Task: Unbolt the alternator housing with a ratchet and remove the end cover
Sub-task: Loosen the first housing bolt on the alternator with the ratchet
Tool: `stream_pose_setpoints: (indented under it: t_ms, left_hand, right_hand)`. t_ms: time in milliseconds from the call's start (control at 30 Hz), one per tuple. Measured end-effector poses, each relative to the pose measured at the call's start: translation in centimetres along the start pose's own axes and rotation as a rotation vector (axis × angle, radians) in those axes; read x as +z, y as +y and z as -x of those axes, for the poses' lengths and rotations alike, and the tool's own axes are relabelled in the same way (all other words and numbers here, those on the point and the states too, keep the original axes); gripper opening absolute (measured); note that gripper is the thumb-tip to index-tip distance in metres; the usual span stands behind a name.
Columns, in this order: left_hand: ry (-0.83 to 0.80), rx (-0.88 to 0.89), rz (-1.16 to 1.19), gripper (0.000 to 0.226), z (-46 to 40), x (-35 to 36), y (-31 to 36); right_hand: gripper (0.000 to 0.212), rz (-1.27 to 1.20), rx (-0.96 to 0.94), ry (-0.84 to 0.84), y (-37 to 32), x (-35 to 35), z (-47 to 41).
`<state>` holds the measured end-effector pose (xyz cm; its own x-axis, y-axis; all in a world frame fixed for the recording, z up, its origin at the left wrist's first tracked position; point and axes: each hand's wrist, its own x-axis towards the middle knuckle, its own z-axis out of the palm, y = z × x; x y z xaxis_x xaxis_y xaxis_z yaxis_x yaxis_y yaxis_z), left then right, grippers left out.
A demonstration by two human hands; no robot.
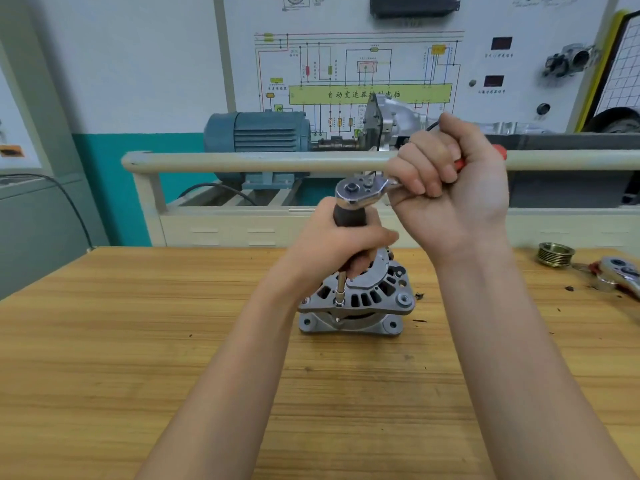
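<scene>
Where the two bare forearms reach in from the near edge, the wooden table [138,358] carries the items below, listed from near to far.

Alternator [356,303]: grey cast housing, standing upright near the middle of the table, its slotted end cover [375,289] uppermost and its flanged base on the wood. A bolt position at the near left rim of the cover is occupied by the socket.

Extension bar with socket [341,289]: slim and steel, roughly vertical, its lower end seated on the housing rim and its upper part running into a dark grip.

Left hand [332,247]: directly above the alternator, fingers curled round the dark grip of the extension, thumb across its front. The alternator lies just beneath this hand, partly hidden by it.

Ratchet [363,190]: chrome head seated on top of the dark grip, handle running up and to the right, red end [498,152] showing past the fist.

Right hand [450,188]: clenched round the ratchet handle, higher than the left hand and to its right, well above the alternator.

Grooved pulley [556,254]: brass-coloured, loose on the table's far right.

Second ratchet [620,275]: chrome with red, beside the pulley at the right edge.

Pale rail [242,161], blue electric motor [258,133] and wiring-diagram board [367,71]: behind the table.
</scene>
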<state>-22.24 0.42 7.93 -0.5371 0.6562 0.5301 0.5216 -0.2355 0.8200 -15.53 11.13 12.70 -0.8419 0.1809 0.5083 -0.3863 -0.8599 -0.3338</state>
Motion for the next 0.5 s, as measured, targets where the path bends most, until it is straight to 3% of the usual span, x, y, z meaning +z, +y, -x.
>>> stream_pose_setpoints:
  t_ms: [100, 267, 333, 400, 500]
  left_hand:
    - [-0.009, -0.018, 0.030, 0.039, 0.1, 0.1, 0.2]
    - [0.521, -0.006, 0.119, 0.036, -0.7, 2.3, -0.4]
    - [0.654, 0.018, 0.124, 0.042, -0.8, 2.6, -0.6]
    - [0.660, 0.027, 0.126, 0.041, -0.8, 2.3, -0.7]
    - [0.409, 0.020, 0.118, 0.030, -0.6, 1.1, -0.5]
  right_hand:
    - [0.048, -0.024, 0.019, -0.008, 0.0, -0.1, 0.0]
    - [0.044, 0.054, -0.262, 0.124, 1.5, 0.8, 0.8]
    - [0.045, 0.114, -0.350, 0.153, 2.5, 1.2, 1.2]
    - [0.045, 0.144, -0.368, 0.145, 3.0, 1.4, 1.4]
    - [0.046, 0.133, -0.278, 0.084, 2.2, 1.2, 0.9]
